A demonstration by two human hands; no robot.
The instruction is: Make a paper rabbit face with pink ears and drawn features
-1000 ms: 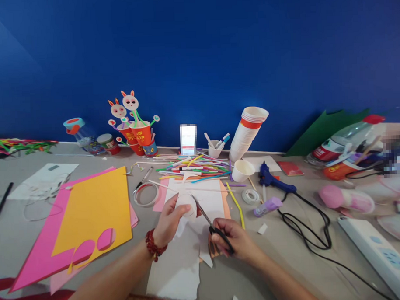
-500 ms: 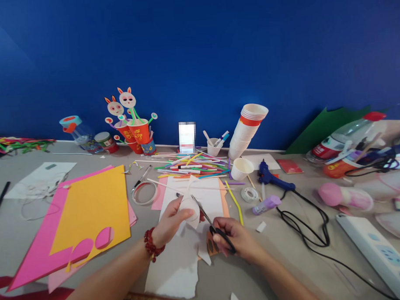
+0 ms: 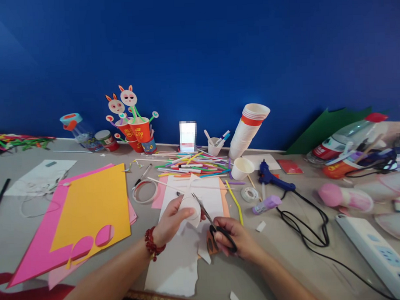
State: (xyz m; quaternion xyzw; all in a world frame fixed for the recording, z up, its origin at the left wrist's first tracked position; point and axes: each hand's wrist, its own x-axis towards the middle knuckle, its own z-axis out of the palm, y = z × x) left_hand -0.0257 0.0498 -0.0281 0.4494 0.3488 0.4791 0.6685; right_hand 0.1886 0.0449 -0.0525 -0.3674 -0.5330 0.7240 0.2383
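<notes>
My left hand [image 3: 169,221], with a red bead bracelet at the wrist, is closed round a piece of white paper [image 3: 190,210] held just above the table. My right hand [image 3: 237,241] grips black-handled scissors [image 3: 213,222]. Their blades point up and left and meet the right edge of the white piece. Under both hands lie white paper sheets [image 3: 178,266] and an orange scrap.
Yellow and pink card sheets [image 3: 90,210] lie to the left. Coloured straws [image 3: 190,165], a white cup [image 3: 241,168], a stack of cups [image 3: 247,131], a blue glue gun [image 3: 269,178] with black cable, a tape roll [image 3: 249,194] and a power strip [image 3: 376,249] crowd the back and right.
My left hand has turned the white piece slightly, and the scissor blades have worked a little further along its edge. Both hands stay in about the same place.
</notes>
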